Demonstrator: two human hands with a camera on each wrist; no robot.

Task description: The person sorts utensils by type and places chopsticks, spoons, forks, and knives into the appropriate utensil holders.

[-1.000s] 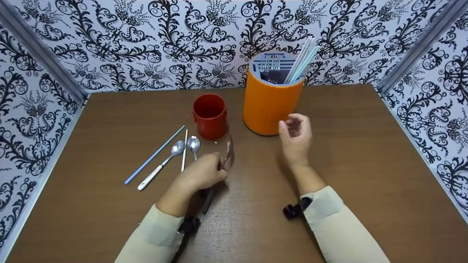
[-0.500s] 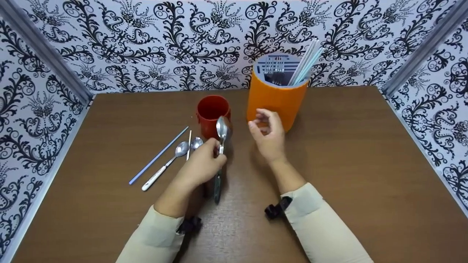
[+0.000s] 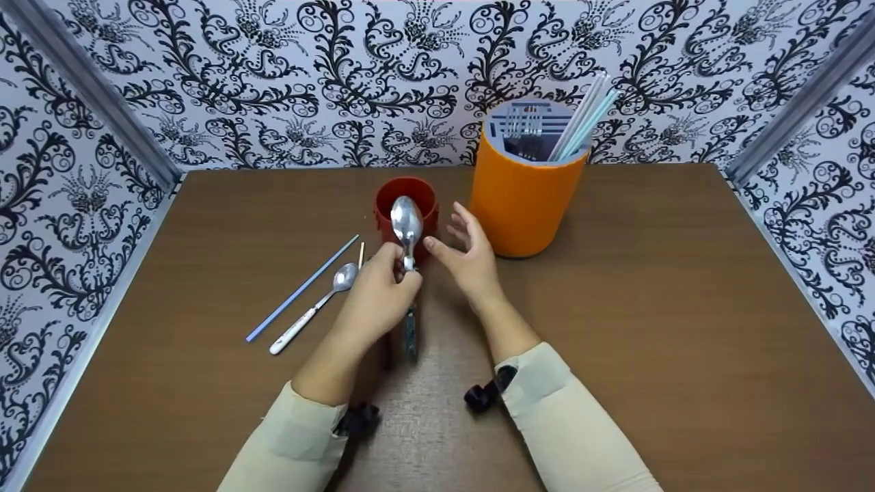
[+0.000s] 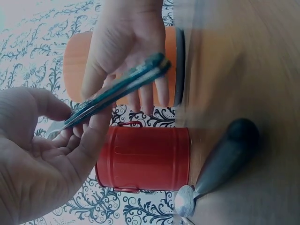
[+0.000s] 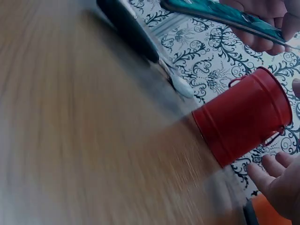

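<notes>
My left hand [image 3: 376, 294] grips a metal spoon [image 3: 407, 222] by its teal handle [image 5: 229, 18], with the bowl pointing up and away. In the head view that bowl overlaps the red cup [image 5: 243, 117], a small metal pail with side handles that stands upright on the table. My right hand [image 3: 470, 263] is to the right of the spoon, thumb and fingers spread, holding nothing; the cup is right by its fingertips. A dark-handled spoon [image 4: 229, 150] lies on the table near the cup, mostly hidden behind my left hand in the head view.
An orange cutlery holder [image 3: 526, 205] stands behind my right hand, with forks [image 3: 523, 126] and several chopsticks [image 3: 584, 119] upright in it. A blue chopstick [image 3: 301, 290], a white-handled spoon [image 3: 307, 316] and a partly hidden pale chopstick [image 3: 361, 254] lie on the left.
My left hand has raised the teal-handled spoon from low over the table, turning its bowl up before the cup. My right hand has moved left, from the orange holder toward the cup.
</notes>
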